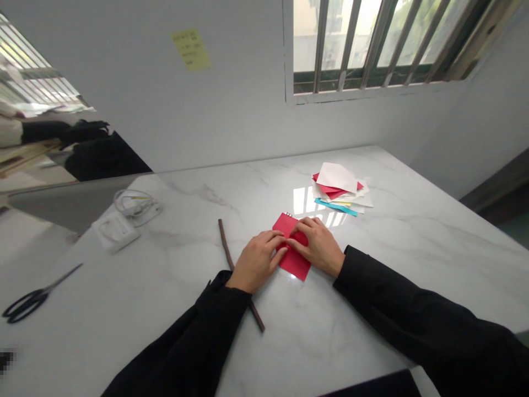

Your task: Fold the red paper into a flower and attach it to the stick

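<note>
A red piece of paper [296, 263] lies on the marble-patterned table between my two hands. My left hand [257, 259] reaches its left side, with thumb and fingers closed at the paper's middle. From the right, my right hand [318, 245] pinches at the same spot, its fingertips close to those of the left. What exactly the fingertips grip is partly hidden by the fingers. Beneath my left wrist runs a thin brown stick [225, 242], its two ends showing above and below the sleeve.
Scissors [35, 300] lie at the left. Farther back are a white box [115, 231] and a coiled white cable [136, 205]. A pile of paper scraps [336, 179] sits at the back right. A dark-edged object [376, 386] shows at the bottom edge.
</note>
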Tool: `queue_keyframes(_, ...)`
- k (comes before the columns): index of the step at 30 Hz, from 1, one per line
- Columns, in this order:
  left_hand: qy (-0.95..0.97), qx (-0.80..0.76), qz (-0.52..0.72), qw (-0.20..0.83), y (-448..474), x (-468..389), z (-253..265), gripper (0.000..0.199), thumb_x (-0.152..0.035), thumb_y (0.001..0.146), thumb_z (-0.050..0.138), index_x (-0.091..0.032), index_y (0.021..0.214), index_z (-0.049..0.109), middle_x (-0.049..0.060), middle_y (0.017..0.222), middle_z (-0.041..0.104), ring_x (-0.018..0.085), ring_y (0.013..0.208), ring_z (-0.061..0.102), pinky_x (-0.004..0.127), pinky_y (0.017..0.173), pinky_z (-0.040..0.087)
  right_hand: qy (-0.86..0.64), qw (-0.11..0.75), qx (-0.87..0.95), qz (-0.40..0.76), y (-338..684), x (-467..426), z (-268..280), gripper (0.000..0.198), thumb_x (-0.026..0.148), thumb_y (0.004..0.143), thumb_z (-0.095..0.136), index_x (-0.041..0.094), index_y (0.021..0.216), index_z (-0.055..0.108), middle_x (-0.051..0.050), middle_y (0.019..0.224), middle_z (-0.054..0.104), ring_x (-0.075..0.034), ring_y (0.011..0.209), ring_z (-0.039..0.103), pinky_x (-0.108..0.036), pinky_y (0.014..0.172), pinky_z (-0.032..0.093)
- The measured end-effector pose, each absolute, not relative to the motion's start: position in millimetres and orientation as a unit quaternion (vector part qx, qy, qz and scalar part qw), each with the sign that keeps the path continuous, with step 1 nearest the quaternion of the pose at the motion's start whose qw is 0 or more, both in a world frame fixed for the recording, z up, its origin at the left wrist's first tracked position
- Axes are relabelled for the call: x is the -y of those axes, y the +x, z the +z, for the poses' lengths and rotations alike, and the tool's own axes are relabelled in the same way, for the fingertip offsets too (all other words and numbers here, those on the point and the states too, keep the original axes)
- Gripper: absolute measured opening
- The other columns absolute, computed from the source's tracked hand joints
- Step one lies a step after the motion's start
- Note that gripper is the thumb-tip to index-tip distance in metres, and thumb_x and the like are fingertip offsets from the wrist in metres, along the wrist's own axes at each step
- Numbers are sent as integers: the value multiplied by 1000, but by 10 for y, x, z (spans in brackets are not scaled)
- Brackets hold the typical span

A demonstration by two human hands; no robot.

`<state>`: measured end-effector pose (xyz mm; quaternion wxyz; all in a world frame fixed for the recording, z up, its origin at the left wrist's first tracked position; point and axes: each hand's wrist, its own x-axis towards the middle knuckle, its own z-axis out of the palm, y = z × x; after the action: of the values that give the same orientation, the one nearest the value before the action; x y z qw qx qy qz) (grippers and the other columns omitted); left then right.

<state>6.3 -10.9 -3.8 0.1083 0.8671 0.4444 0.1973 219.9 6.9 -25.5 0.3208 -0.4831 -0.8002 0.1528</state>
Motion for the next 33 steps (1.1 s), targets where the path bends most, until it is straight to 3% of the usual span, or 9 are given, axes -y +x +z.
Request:
queue_keyframes(4,861,-454,200,111,119,97,-28,16,-19,98,66,-22,113,71,8,122,72,27,118,66,48,107,55,-488,315,802,139,2186,-66,-287,13,35,96,74,23,98,70,-9,108,69,-28,103,57,-43,96,49)
queue_keyframes(9,859,-463,197,99,101,81,-101,30,-24,102,60,-21,131,67,11,137,68,27,127,64,47,112,53,-487,314,805,130,2207,-72,-289,12,32,95,74,22,99,69,-9,109,68,-28,104,57,-44,97,50)
queue_keyframes(15,867,-491,79,36,95,86,-215,54,-37,111,38,-14,159,44,18,168,43,30,158,38,54,129,32,-485,314,805,132,2222,-98,-305,12,31,93,75,23,100,69,-9,109,69,-28,105,58,-44,99,49)
queue_keyframes(20,848,-530,8,10,129,142,-177,64,-42,113,26,-8,167,29,18,175,23,32,164,23,57,131,25,-483,319,805,130,2233,-120,-345,15,34,92,77,23,99,70,-9,109,69,-28,104,58,-44,99,49)
queue_keyframes(28,819,-573,-2,26,138,167,-165,69,-53,111,24,-14,168,30,14,176,21,36,164,19,65,130,20,-464,329,812,126,2236,-167,-370,13,33,91,79,23,95,71,-8,107,70,-26,101,61,-45,101,48)
queue_keyframes(33,827,-560,54,17,85,68,-185,66,-48,112,23,-11,167,32,17,175,26,34,163,25,60,130,24,-461,337,812,123,2230,-194,-372,12,31,91,79,22,92,71,-8,107,70,-25,102,63,-43,103,47)
